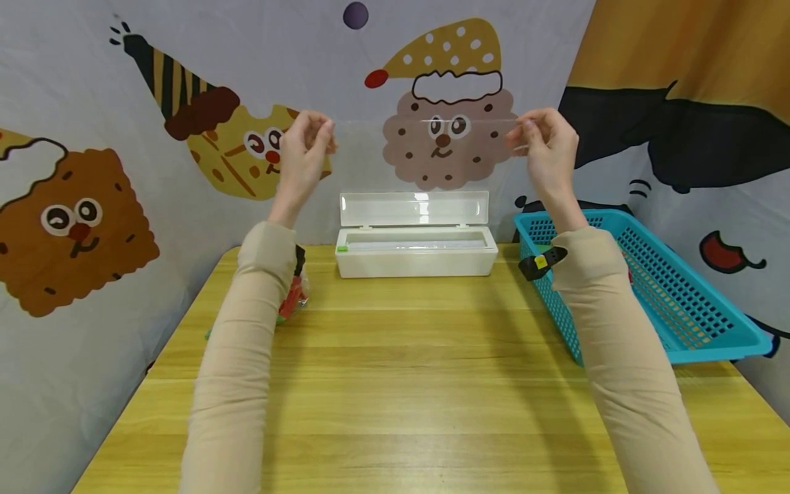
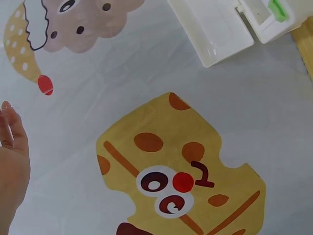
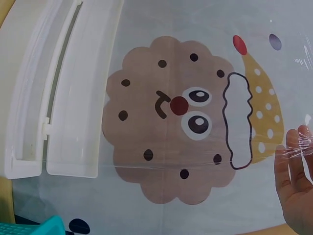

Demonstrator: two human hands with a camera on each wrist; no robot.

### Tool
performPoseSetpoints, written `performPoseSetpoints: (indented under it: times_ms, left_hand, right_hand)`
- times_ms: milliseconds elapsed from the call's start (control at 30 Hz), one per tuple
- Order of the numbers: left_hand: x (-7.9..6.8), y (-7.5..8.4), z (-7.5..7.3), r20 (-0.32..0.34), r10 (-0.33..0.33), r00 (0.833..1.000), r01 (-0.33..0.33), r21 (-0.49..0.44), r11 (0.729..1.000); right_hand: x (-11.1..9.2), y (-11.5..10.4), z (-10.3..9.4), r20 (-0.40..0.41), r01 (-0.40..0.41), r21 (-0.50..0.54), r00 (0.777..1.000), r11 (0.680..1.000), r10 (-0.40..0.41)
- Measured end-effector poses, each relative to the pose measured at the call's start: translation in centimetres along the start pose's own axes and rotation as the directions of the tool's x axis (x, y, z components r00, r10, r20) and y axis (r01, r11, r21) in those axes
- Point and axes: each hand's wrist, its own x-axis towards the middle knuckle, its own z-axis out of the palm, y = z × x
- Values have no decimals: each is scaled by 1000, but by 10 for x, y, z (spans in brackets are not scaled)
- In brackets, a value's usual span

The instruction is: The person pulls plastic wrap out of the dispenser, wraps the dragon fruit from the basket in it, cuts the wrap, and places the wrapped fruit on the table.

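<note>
Both hands are raised above the far side of the table, with a thin clear sheet of plastic wrap (image 1: 420, 121) stretched between them. My left hand (image 1: 304, 147) pinches one upper corner. The opposite corner is pinched by my right hand (image 1: 551, 151), where the wrap shows gathered wrinkles in the right wrist view (image 3: 304, 142). Below and behind stands a white plastic wrap dispenser (image 1: 416, 263), its clear-fronted lid (image 1: 413, 208) tipped up. A roll (image 1: 416, 245) lies inside, and a green slider (image 1: 342, 248) sits at the left end. The wrap's lower edge is hard to make out.
A blue perforated basket (image 1: 710, 302) stands at the right, partly behind the right forearm. Something red in clear packaging (image 1: 293, 298) lies at the left, mostly hidden by the left sleeve. A printed cloth (image 1: 370, 165) hangs behind the wooden table (image 1: 401, 384).
</note>
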Motion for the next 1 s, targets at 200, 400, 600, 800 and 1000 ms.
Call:
performPoseSetpoints:
  times_ms: [200,400,600,800,1000]
  left_hand:
    - [2,4,-1,-10,10,1000,-10,-10,1000]
    - [3,7,-2,-15,20,1000,-21,-23,1000]
    - [2,9,-4,-30,52,998,-53,-17,998]
    - [3,11,-7,-42,76,996,-77,-34,996]
    - [3,15,-10,-54,72,996,-75,-69,995]
  right_hand:
    - [1,-4,-2,-7,-1,35,1000,999,1]
    - [1,-10,-2,-19,11,46,1000,999,-11]
    - [0,-15,-2,-31,36,70,999,997,-34]
    - [0,-20,-1,-41,73,99,997,992,-69]
    - [1,-25,0,-54,94,108,995,990,-88]
